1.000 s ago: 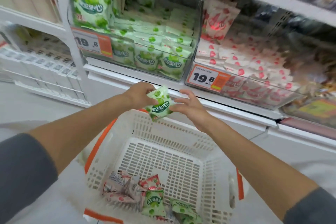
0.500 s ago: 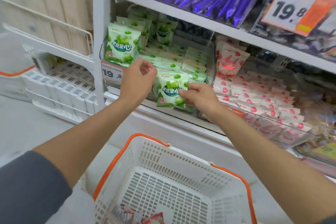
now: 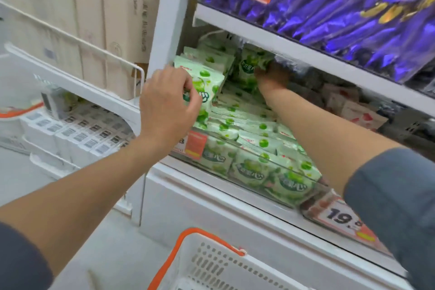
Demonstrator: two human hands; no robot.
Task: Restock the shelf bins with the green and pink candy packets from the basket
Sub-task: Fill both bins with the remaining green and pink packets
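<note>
The clear bin (image 3: 292,172) on the middle shelf holds several green candy packets (image 3: 256,142). My right hand (image 3: 270,76) reaches deep into the bin's back under the upper shelf. It grips a green packet (image 3: 249,65) that stands upright there, though the view is blurred. My left hand (image 3: 169,103) is at the bin's front left corner. Its thumb and curled fingers pinch the edge of an upright display packet (image 3: 208,87). The pink packets (image 3: 353,110) lie in the neighbouring bin to the right. Only the rim of the white basket (image 3: 211,266) shows below.
The upper shelf edge (image 3: 306,54) hangs low over the bin, with purple packets (image 3: 353,7) above it. Orange price tags (image 3: 346,219) hang on the bin fronts. Cardboard boxes (image 3: 106,30) and small white boxes (image 3: 82,129) fill the left shelving. The basket's orange handle (image 3: 188,234) is near my body.
My right hand carried the green packet from the bin's front to its back. My left hand moved onto the upright front packet. The view rose, leaving the basket mostly out of frame.
</note>
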